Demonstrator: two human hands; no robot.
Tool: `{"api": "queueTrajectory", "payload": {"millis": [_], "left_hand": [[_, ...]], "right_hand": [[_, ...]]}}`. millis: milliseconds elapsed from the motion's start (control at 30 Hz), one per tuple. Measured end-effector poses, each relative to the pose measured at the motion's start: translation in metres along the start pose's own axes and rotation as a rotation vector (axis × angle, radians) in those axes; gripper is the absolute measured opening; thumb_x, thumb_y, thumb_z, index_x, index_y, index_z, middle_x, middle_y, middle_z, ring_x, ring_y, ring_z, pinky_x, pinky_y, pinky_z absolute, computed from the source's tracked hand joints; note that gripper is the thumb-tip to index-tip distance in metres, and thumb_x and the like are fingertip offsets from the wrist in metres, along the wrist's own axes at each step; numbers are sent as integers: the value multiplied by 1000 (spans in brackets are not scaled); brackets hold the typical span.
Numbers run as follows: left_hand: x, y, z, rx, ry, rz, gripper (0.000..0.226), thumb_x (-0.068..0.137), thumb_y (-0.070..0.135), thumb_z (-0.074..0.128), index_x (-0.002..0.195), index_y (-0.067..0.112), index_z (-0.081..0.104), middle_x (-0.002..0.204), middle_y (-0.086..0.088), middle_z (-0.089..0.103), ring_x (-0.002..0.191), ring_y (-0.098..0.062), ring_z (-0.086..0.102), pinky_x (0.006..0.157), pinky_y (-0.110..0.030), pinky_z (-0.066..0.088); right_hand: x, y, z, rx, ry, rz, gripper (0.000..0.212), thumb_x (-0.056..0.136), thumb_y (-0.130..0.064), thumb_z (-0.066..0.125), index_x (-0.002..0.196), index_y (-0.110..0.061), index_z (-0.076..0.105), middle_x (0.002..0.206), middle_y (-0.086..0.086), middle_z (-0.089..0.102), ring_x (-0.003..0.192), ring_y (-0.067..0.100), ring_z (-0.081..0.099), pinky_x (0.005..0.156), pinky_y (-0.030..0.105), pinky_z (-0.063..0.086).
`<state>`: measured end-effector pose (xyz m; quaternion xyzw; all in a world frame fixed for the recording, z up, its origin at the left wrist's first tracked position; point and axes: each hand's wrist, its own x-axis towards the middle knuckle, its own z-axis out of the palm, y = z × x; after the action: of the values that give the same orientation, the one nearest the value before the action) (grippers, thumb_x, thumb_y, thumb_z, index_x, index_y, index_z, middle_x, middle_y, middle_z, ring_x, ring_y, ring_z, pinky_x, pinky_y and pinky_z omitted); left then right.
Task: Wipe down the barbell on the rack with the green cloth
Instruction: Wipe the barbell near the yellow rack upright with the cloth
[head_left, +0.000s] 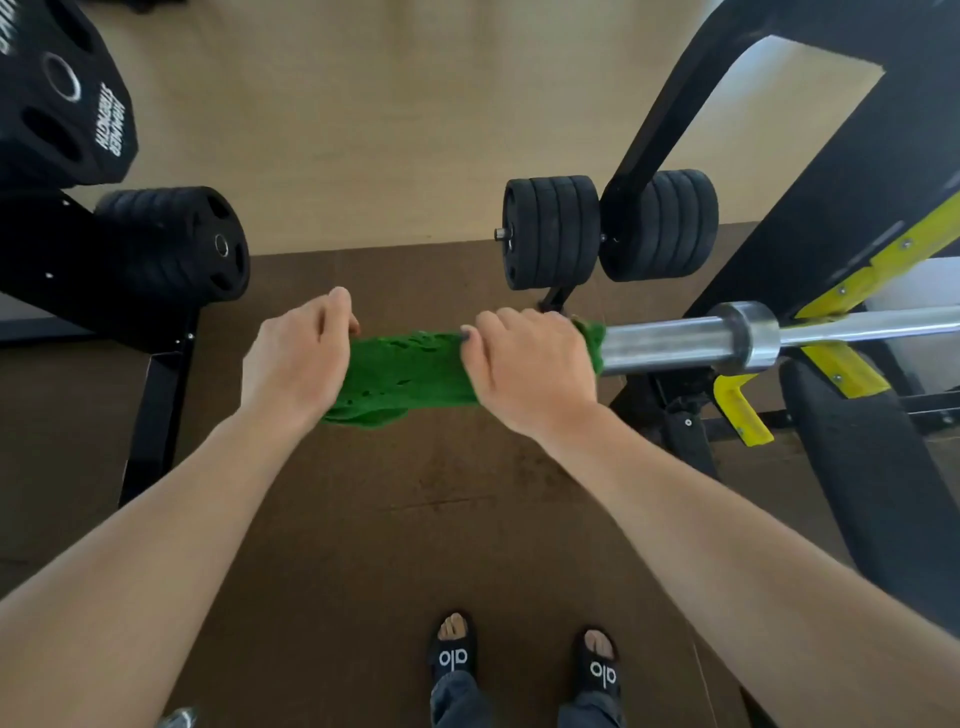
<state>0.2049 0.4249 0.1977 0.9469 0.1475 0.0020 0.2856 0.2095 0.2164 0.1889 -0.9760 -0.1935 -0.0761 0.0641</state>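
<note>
Green cloth wraps the barbell sleeve's end; my left hand and right hand both curl around it. Beyond the barbell stand black plates; the yellow rack hook sits under it, the bench nearer me.

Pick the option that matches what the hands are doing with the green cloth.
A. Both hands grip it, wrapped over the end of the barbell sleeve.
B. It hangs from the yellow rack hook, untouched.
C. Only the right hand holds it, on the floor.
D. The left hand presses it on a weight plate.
A: the left hand and right hand both grip the cloth, which covers the end of the barbell.
</note>
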Motion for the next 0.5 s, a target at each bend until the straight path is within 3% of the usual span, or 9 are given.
{"api": "queueTrajectory", "payload": {"millis": [133, 233, 367, 500], "left_hand": [[-3, 8, 1, 47, -25, 70, 49, 107, 41, 27, 89, 23, 70, 87, 1, 67, 73, -17, 56, 63, -32, 37], [-1, 4, 7, 177, 15, 50, 54, 106, 41, 25, 79, 26, 69, 80, 1, 67, 63, -10, 51, 58, -32, 35], [-2, 0, 14, 158, 113, 75, 60, 108, 38, 22, 74, 27, 69, 75, 1, 66, 57, -6, 48, 51, -27, 30], [0, -6, 18, 106, 175, 94, 59, 109, 38, 23, 78, 23, 71, 76, -4, 67, 61, -23, 56, 59, -34, 38]], "right_hand": [[-40, 118, -24, -139, 37, 195, 43, 102, -31, 24, 74, -18, 53, 68, -2, 57, 63, 23, 55, 60, 34, 36], [-43, 135, -17, -152, 110, 293, 43, 102, -27, 27, 77, -13, 59, 72, 5, 61, 68, 29, 56, 69, 40, 45], [-35, 81, -8, -149, 183, 448, 50, 105, -27, 21, 84, -15, 64, 78, 2, 64, 77, 26, 58, 83, 41, 45], [-2, -38, -1, -94, 47, 240, 43, 102, -29, 29, 72, -22, 59, 65, -6, 55, 64, 18, 54, 66, 35, 40]]}}
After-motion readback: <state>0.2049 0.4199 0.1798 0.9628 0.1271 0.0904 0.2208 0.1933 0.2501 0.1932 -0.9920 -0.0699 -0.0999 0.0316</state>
